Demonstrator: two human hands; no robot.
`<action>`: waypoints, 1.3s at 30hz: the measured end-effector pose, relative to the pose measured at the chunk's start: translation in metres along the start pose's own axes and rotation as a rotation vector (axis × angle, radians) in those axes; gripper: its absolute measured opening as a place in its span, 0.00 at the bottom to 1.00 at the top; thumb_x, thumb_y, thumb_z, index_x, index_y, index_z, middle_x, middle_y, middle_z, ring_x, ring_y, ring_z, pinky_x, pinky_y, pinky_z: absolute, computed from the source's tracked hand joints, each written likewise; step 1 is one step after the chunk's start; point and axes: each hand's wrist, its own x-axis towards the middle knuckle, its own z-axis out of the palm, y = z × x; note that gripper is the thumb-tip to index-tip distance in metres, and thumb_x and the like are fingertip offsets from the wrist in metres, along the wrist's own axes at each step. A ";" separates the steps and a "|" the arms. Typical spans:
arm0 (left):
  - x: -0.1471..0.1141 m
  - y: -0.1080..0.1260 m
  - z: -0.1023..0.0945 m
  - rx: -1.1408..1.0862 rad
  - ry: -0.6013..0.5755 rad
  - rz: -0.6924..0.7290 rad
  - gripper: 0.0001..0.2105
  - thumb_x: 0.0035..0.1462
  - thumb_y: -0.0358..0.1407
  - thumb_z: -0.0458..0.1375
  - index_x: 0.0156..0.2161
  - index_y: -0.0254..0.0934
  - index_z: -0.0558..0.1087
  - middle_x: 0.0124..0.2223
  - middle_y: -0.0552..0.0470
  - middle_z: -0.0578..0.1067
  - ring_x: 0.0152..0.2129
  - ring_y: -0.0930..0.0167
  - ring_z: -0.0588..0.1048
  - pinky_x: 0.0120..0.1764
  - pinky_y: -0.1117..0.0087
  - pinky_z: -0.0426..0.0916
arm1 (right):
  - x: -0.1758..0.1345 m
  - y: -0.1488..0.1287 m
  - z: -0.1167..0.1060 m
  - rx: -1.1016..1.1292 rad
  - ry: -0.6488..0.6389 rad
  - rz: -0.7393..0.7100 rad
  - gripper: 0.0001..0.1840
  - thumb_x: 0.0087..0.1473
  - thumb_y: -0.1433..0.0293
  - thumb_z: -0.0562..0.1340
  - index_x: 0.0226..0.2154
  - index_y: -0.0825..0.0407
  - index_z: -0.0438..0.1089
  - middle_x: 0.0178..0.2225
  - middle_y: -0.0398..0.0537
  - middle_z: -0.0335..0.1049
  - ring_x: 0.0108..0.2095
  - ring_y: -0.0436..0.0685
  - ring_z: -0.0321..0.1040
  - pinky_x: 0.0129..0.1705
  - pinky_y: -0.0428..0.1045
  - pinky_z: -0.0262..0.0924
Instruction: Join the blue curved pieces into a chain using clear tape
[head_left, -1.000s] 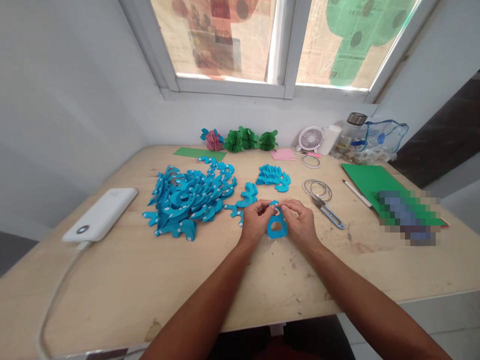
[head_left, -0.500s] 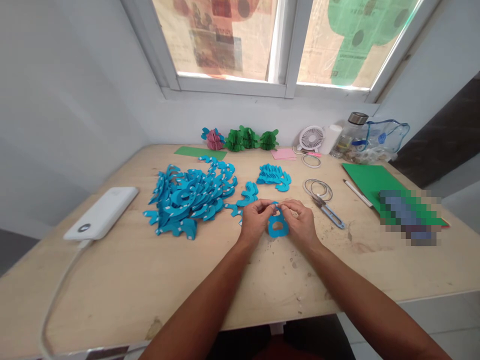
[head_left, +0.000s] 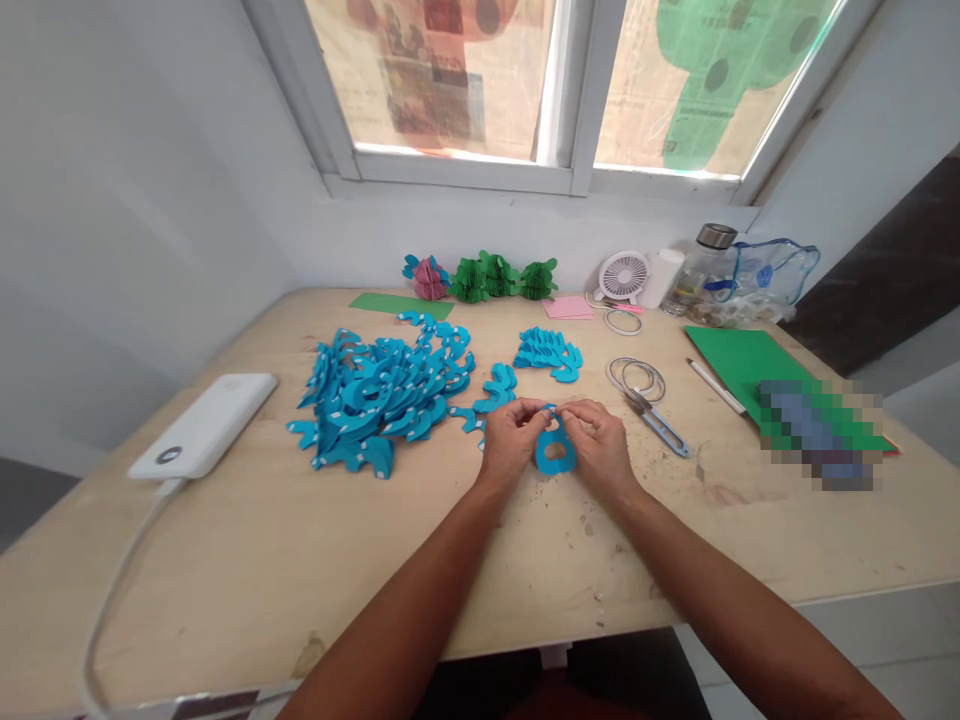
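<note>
Between my hands is a blue paper cutout with a round hole in its lower part. My left hand pinches its upper end from the left. From the right, my right hand pinches the same end, its fingertips nearly meeting the left ones. The fingers hide much of the top of the paper. Just left of my hands lie a few loose blue cutouts. Further left is a big heap of blue paper cutouts with small white patches. Behind my hands sits a smaller row of blue cutouts.
A utility knife and a coiled cable lie right of my hands. A white power bank is at the left. Green paper and a white pen lie at the right. Along the wall stand paper figures, a fan and a bottle.
The lower part of the blue cutout has tilted slightly between my hands. Both hands stay in nearly the same place, still pinching its upper end.
</note>
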 end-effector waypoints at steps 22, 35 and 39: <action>-0.003 -0.001 0.001 0.360 0.128 0.193 0.05 0.45 0.30 0.55 0.27 0.34 0.74 0.25 0.52 0.76 0.22 0.74 0.72 0.27 0.74 0.65 | -0.003 0.001 0.006 0.018 -0.037 0.108 0.11 0.49 0.71 0.56 0.31 0.51 0.74 0.34 0.49 0.73 0.39 0.57 0.67 0.43 0.53 0.60; -0.004 0.003 0.003 0.313 0.152 0.138 0.05 0.43 0.29 0.56 0.26 0.34 0.74 0.26 0.52 0.76 0.22 0.73 0.72 0.28 0.75 0.65 | -0.001 0.005 0.005 0.126 -0.053 0.226 0.12 0.48 0.69 0.56 0.30 0.52 0.75 0.33 0.49 0.74 0.37 0.57 0.69 0.38 0.51 0.62; -0.003 0.002 0.002 0.218 0.116 0.088 0.04 0.43 0.29 0.57 0.25 0.33 0.74 0.26 0.51 0.76 0.23 0.73 0.73 0.28 0.75 0.66 | 0.000 0.006 0.004 0.127 -0.064 0.230 0.11 0.47 0.69 0.57 0.29 0.52 0.75 0.33 0.49 0.74 0.37 0.57 0.69 0.37 0.50 0.63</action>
